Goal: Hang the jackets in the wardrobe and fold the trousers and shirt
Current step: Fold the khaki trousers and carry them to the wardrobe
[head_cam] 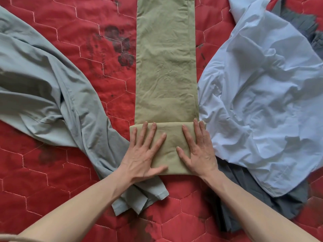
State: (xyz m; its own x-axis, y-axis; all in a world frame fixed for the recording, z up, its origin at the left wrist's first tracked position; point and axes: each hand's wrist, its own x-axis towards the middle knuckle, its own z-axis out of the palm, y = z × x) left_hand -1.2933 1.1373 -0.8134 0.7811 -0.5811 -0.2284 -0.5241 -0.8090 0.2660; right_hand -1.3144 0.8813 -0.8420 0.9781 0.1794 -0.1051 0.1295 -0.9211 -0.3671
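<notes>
I look straight down at my 2 bare forearms reaching over a red quilted bedcover (73,165) stitched in pale hexagon outlines and marked with dark smudges. A pair of olive-green trousers (166,63) lies in the middle as a long, narrow, lightly creased cotton strip running away from me to the top edge. Its near end is folded back over itself into a thicker rectangular block, slightly wider than the strip. My left hand (145,154) lies flat on the left part of that block, fingers straight and spread, thumb along the near edge, gripping nothing. My right hand (197,151) lies flat on the right part, fingers straight and pointing away, also gripping nothing. To the left, a soft grey-green garment (52,95) sprawls in loose folds, and one long part of it runs under my left wrist and ends in hemmed edges near me. To the right, a pale blue shirt (262,102) of thin, crinkled fabric lies in a rumpled heap touching the trousers' right edge. Beneath the shirt, a dark grey garment (253,203) shows at the near side and again at the top right corner.
</notes>
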